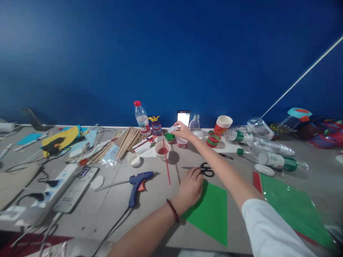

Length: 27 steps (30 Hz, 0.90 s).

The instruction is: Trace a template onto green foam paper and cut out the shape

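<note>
No legible text on any label.

A craft workspace, seen from above: a grey table (160,200) set against a plain blue wall (171,53). Making supplies crowd the table: a blue glue gun (138,182), scissors (205,169), markers (144,144), a bundle of wooden sticks (128,141), a cup of red paint (162,150), a green sheet (211,212), stacked paper cups (222,125), empty plastic bottles (268,146) and a power strip (76,189).
</note>
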{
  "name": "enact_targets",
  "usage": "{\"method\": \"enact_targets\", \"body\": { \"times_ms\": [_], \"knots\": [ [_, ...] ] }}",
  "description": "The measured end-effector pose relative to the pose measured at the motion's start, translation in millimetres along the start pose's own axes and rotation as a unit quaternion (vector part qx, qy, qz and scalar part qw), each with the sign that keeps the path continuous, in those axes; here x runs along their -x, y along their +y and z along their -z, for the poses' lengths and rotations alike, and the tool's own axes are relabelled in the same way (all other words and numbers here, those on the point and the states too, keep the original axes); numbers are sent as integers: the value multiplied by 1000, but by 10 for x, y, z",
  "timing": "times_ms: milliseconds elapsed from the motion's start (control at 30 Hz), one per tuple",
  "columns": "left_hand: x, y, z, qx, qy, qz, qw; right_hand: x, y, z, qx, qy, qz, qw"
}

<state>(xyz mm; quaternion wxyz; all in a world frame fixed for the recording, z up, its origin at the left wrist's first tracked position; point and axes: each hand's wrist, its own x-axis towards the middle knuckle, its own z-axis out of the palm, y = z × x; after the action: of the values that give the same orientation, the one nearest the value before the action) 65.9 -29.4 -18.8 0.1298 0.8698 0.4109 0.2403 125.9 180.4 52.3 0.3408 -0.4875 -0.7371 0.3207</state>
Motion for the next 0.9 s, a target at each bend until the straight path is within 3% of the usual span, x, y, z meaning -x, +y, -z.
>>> {"method": "enact_targets", "body": {
  "times_ms": [233,900],
  "knots": [
    [7,-15,-32,-5,-2,-4,1000,74,25,-208,91,-20,9,996],
    [8,-15,-40,-20,5,-10,1000,98,-40,-220,191,-58,-13,980]
  ]
}}
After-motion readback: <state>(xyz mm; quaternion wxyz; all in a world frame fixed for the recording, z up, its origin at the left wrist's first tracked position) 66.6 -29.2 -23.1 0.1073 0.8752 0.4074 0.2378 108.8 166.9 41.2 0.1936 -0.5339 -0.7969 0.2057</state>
